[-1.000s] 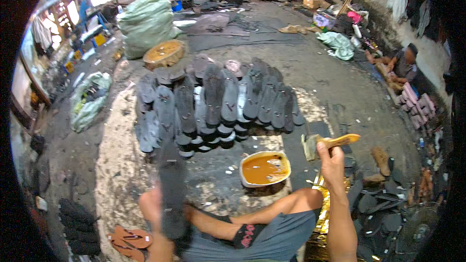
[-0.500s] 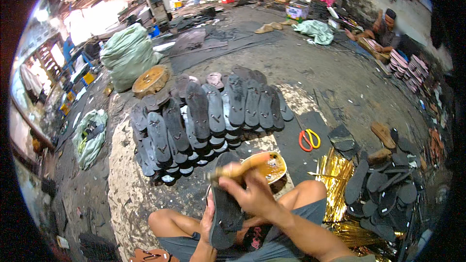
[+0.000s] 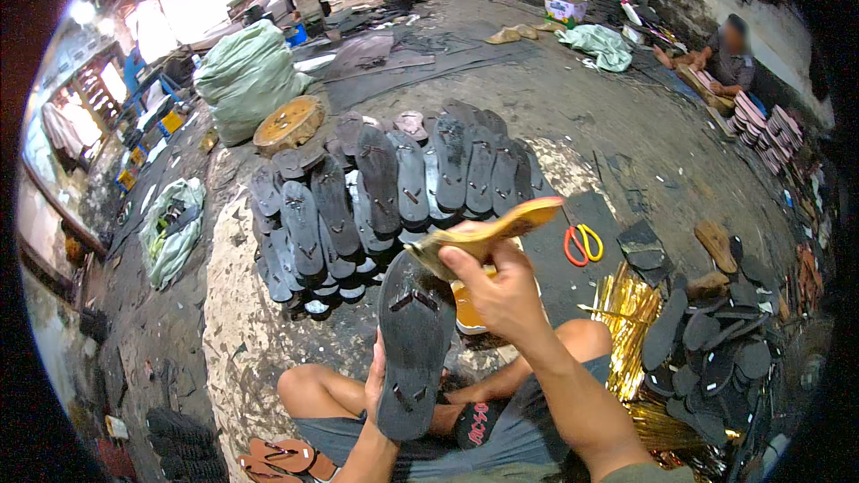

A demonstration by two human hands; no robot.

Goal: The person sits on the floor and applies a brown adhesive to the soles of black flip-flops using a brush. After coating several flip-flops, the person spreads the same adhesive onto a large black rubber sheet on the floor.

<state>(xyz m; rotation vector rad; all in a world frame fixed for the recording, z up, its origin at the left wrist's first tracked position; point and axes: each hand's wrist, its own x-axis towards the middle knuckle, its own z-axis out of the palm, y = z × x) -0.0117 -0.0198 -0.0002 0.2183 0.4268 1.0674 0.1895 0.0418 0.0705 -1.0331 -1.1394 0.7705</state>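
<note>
Item, black sandal sole: held up before the seated person's lap, toe end pointed away, small V-shaped marks shown at both ends of its face. Its left edge was grasped by the left hand, of which the fingers behind were mostly hidden.

Item, flat brush with a broad yellow handle: clasped in the right hand, its pale head placed at the toe end of the sole; whether contact was made could not be told.

Item, tub of orange-brown liquid: set on the floor, partly hidden by the right hand.

Item, stacked grey and black soles: arranged in leaning rows beyond the tub.

Item, scissors, one loop red and one yellow: laid to the right of the tub.

Item, gold strips: heaped near the right knee, with loose dark soles piled beside them.

Item, brown sandals: placed at the lower left.

Item, round wooden block: positioned behind the rows, beside a bulging pale green sack.

Item, pink stacks: seen at far right, near a seated co-worker
</note>
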